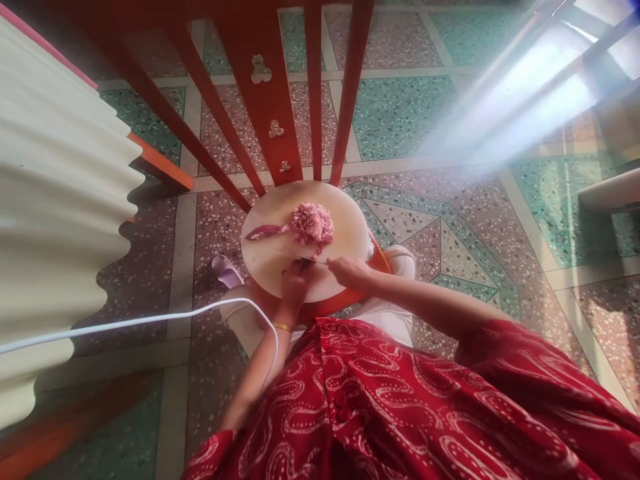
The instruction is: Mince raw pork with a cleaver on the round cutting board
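Observation:
A pale round cutting board [345, 220] holds a heap of chopped raw meat [313, 224] and a long strip of raw meat [267, 231] to its left. My right hand [347, 273] is closed round the handle of a knife [320, 261]. The thin blade points left across the front part of the board, just short of the heap. Close against the blade, my left hand [296, 280] rests on the board with its fingers curled. Whatever those fingers grip is hidden. Small meat bits lie beside the blade.
The board sits on an orange-red wooden chair [320, 308] with a slatted back [273, 100]. A white cable [165, 320] crosses from the left to my left arm. Scalloped cream cloth [65, 200] hangs at left. A light-coloured furniture edge [610, 190] stands at right.

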Available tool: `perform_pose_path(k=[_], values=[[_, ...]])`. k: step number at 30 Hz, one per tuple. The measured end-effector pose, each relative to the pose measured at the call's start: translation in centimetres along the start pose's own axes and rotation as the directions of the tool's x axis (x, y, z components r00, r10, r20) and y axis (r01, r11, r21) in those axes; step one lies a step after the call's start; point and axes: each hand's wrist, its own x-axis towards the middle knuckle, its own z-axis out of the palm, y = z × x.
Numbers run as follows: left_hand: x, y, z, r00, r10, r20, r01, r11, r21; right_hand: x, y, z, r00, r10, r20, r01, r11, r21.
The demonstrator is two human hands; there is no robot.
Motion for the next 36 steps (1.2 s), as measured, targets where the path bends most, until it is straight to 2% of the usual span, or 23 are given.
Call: perform_pose_path(k=[2,4,10,12,15,19,25,30,32,36], values=[[0.0,-0.1,0.2,1.000,-0.002,-0.004,0.002,1.000,-0.013,-1.1,1.0,0.5,0.999,0.050,0.020,-0.050,0.999,-0.010],[0.1,-0.1,0.2,1.000,-0.007,-0.008,0.007,1.000,-0.006,-0.9,0.8,0.7,0.998,0.056,0.009,-0.056,0.998,0.001],[0.3,0.2,-0.3,1.000,-0.017,-0.006,0.017,0.999,0.036,2.8,-2.8,-0.7,0.995,-0.021,-0.096,0.026,0.998,0.050],[-0.1,0.1,-0.5,0.999,-0.008,-0.038,0.009,1.000,0.023,2.3,-2.3,-0.8,0.997,-0.022,-0.079,0.025,0.999,0.044],[-1.1,0.0,-0.8,0.992,0.011,-0.125,-0.013,1.000,-0.016,0.2,-0.2,-0.4,0.998,0.043,-0.036,-0.042,0.999,0.012],[-1.6,0.3,-1.1,0.982,-0.006,-0.187,-0.010,0.997,-0.083,-1.9,1.2,0.2,0.989,0.120,-0.087,-0.123,0.992,-0.034],[-0.6,0.6,-0.9,0.995,0.018,-0.094,-0.025,0.997,-0.068,-3.2,-0.3,0.4,0.995,0.066,-0.077,-0.067,0.998,-0.013],[-0.6,0.2,-0.6,0.999,0.000,-0.032,-0.001,1.000,-0.024,-3.8,-0.6,0.4,0.993,0.119,-0.015,-0.120,0.990,-0.072],[-0.6,0.0,-0.4,1.000,-0.005,-0.026,0.004,1.000,-0.029,-2.9,-1.0,0.2,0.994,0.110,-0.010,-0.110,0.991,-0.071],[-0.5,-0.1,-0.2,0.998,0.013,-0.054,-0.017,0.996,-0.084,0.4,-2.6,-0.8,1.000,0.009,-0.030,-0.010,1.000,-0.020]])
